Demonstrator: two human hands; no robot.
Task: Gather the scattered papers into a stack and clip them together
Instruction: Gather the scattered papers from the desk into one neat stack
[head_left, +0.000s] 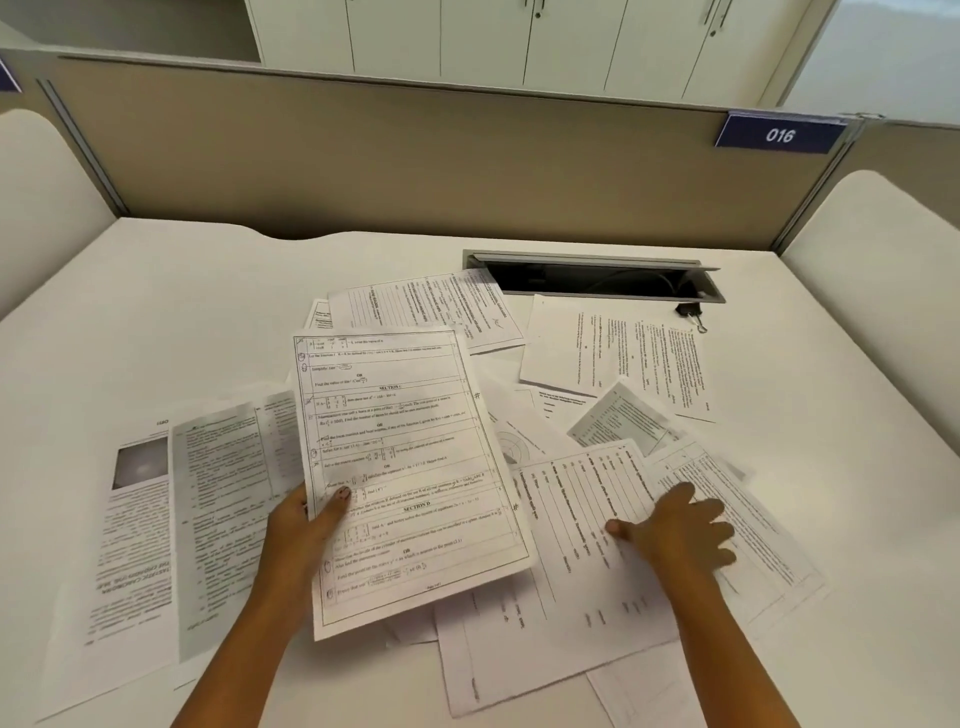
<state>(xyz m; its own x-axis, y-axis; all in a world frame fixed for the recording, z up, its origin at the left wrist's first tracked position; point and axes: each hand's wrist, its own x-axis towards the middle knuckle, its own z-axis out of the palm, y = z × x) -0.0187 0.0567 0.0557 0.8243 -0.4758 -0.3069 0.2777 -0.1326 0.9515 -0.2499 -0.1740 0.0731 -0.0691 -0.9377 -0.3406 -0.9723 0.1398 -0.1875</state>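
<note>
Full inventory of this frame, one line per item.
desk: one, white, foreground
partition: one, beige, behind desk
number plate: one, blue, reads 016, top right of partition
cabinets: count unclear, white, beyond partition
cable slot: one, grey frame, open, back of desk
binder clip: one, black, beside cable slot's right end
scattered papers: many overlapping, white printed, across desk
held sheet: one, white printed, lifted at centre
left hand: one, grips held sheet's left edge
right hand: one, flat on papers at right
</note>
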